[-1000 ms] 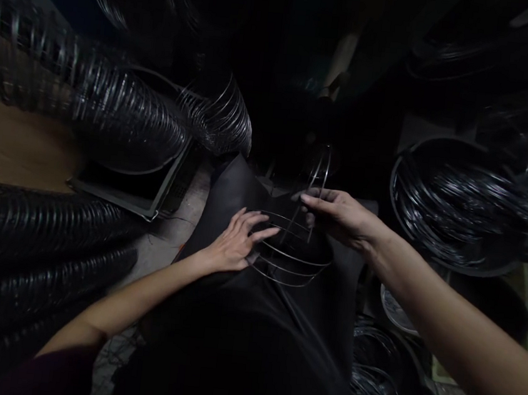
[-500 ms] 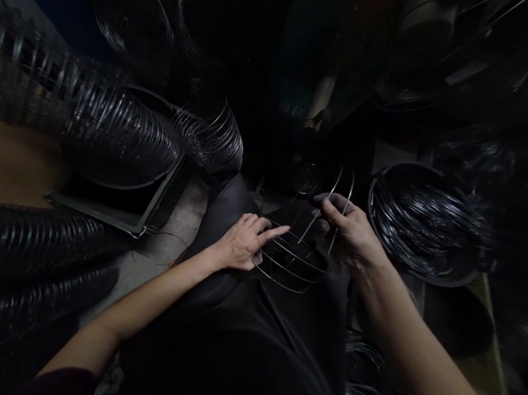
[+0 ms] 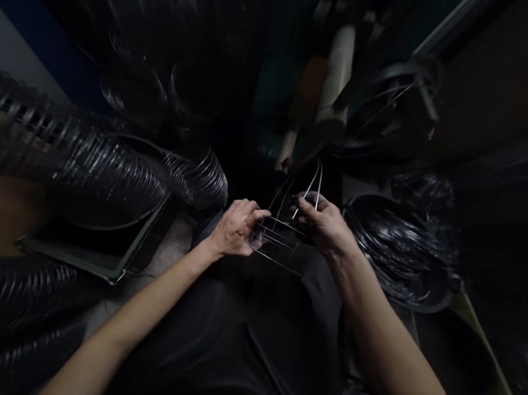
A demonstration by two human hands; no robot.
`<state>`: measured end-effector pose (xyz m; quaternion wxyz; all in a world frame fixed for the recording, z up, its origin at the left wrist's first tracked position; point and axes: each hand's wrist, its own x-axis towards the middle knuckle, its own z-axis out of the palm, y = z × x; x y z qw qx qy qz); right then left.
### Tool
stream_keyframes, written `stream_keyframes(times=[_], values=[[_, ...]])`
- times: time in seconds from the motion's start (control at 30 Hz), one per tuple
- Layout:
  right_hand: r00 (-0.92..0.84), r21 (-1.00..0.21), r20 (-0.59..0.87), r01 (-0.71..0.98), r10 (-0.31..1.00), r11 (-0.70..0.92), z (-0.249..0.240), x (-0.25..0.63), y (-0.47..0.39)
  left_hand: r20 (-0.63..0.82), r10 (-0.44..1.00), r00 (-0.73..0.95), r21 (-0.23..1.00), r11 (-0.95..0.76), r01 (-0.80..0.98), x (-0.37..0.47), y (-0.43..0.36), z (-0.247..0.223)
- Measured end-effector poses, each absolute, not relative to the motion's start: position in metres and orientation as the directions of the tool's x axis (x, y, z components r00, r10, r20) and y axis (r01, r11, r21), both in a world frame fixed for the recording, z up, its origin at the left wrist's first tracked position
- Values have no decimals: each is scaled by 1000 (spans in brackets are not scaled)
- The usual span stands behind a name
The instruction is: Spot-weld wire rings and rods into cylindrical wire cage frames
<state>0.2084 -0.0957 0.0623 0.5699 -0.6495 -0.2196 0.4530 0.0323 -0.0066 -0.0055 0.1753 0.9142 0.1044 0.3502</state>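
Thin metal wire pieces [image 3: 278,262] stretch rightward from my left hand [image 3: 238,227], whose fingers are closed on their left ends. My right hand [image 3: 321,219] is a little higher and to the right, pinching a narrow bent wire [image 3: 319,181] that stands up above its fingers. Behind and between the hands, a few more thin wires rise, partly lost in the dark. The far ends of the left hand's wires pass below my right hand over dark cloth [image 3: 249,334].
Wire coils fill the left side [image 3: 110,172], beside a green-edged crate [image 3: 141,244]. On the right, a round tub [image 3: 436,303] holds a bundle of dark wire [image 3: 395,249]. A pale cylindrical machine part [image 3: 339,67] is ahead.
The view has tilted upward, showing more machinery ahead. Both hands appear farther left, and my left index finger, stretched out before, is now bent in. The right hand's wire looks narrower.
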Motion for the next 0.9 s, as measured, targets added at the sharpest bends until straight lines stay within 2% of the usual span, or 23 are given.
stream_keyframes(times=[0.13,0.3,0.5,0.6,0.77,0.9], values=[[428,-945,-318,-210,846,-250,67,223,-74,590,299,750,330,-937,114,51,16,2],[501,-951,-311,-166,808,-262,58,239,-56,581,330,744,380,-918,110,69,32,7],[541,-936,-340,-274,769,-222,64,255,-37,565,322,760,367,-923,118,87,50,15],[518,-929,-347,-302,782,-212,64,258,-34,557,336,759,378,-917,128,91,53,12],[485,-945,-313,-247,816,-216,58,262,-32,510,326,796,363,-920,144,96,57,12],[486,-937,-325,-280,811,-208,59,265,-25,529,333,780,378,-916,135,100,62,15]])
